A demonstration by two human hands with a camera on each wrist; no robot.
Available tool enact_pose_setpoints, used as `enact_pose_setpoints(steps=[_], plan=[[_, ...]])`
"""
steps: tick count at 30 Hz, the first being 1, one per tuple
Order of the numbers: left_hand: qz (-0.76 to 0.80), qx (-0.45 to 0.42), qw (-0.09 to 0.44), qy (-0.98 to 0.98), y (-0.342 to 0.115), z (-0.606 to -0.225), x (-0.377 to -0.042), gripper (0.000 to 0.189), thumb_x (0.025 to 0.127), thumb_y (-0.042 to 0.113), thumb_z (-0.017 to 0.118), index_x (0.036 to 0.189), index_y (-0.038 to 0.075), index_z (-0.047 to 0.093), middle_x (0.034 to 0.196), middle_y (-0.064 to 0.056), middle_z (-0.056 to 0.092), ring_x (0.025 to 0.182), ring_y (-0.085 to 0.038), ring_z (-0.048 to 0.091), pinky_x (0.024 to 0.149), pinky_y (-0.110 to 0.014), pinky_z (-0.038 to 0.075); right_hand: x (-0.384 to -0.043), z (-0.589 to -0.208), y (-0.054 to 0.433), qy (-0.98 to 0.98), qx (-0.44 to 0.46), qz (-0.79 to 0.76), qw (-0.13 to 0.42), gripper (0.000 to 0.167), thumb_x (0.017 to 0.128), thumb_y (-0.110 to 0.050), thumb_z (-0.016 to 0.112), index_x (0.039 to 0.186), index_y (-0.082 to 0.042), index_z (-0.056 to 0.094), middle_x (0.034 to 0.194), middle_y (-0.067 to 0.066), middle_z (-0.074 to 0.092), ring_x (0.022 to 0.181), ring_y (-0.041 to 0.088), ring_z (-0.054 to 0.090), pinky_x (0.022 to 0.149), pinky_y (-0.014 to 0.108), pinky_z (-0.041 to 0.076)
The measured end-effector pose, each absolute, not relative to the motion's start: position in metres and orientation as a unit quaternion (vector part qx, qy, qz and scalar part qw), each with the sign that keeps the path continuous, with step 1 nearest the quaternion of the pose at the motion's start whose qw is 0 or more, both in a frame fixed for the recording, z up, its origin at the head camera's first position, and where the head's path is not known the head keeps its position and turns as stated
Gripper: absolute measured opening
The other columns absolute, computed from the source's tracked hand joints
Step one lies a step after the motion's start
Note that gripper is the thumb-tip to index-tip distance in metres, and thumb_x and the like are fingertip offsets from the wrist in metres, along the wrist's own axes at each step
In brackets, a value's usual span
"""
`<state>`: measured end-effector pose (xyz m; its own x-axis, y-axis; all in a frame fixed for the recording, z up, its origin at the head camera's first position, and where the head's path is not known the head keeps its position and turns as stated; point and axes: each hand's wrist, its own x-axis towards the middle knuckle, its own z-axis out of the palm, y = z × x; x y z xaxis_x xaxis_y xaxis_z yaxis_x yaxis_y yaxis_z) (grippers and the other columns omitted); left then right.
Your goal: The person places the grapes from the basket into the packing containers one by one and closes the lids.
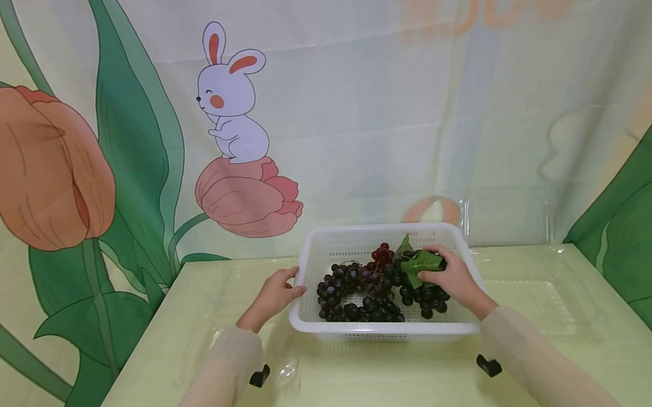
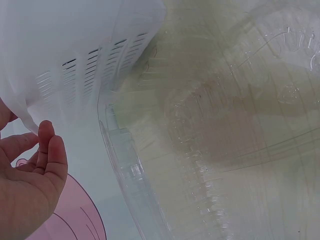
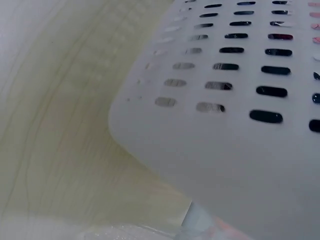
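Note:
A white plastic basket (image 1: 386, 328) holds several bunches of grapes: dark ones (image 1: 373, 310) in front and at the left, and a small red bunch (image 1: 382, 253) towards the back. My left hand (image 1: 273, 294) grips the basket's left rim; in the left wrist view, its fingertips (image 2: 45, 131) are right at the rim. Inside the basket at the right, my right hand (image 1: 455, 280) holds a dark bunch of grapes with a green leaf (image 1: 423, 265), thumb and fingers around the leafy part. The right wrist view shows the slotted basket wall (image 3: 200, 145), with the right hand out of sight.
Clear plastic trays lie on the pale green table either side of the basket, one at the right (image 1: 538, 301) and one at the left (image 2: 130, 165). A clear lid (image 1: 507, 217) leans against the printed backdrop (image 1: 360, 139) at the back right.

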<state>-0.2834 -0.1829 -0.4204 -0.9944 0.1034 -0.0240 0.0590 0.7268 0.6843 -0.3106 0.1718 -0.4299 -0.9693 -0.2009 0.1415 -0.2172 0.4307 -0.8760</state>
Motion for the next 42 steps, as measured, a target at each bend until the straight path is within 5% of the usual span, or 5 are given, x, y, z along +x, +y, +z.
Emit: enact_pose_setpoints(steps=[25,42], plan=[[0.369,0.043,0.029,0.928,-0.182,-0.419,-0.282,0.052,0.084,0.013,0.059,0.131,0.001,0.041,0.119,-0.017,0.049,0.088,-0.024,0.057,0.072,-0.034,0.051,-0.307,-0.381,0.195,-0.85,0.099,0.515,0.05,0.055,0.078,-0.014,0.065,0.126,-0.006,0.041,0.123,0.022,0.042,0.099,0.029,0.047,0.074,0.027,0.044],[0.365,0.047,0.028,0.929,-0.182,-0.418,-0.283,0.052,0.084,0.013,0.059,0.131,0.001,0.04,0.119,-0.017,0.049,0.088,-0.024,0.057,0.072,-0.034,0.051,-0.304,-0.361,0.226,-0.84,0.096,0.528,0.087,0.054,0.079,-0.017,0.064,0.125,-0.004,0.039,0.108,0.008,0.047,0.078,-0.004,0.049,0.064,0.017,0.047]])
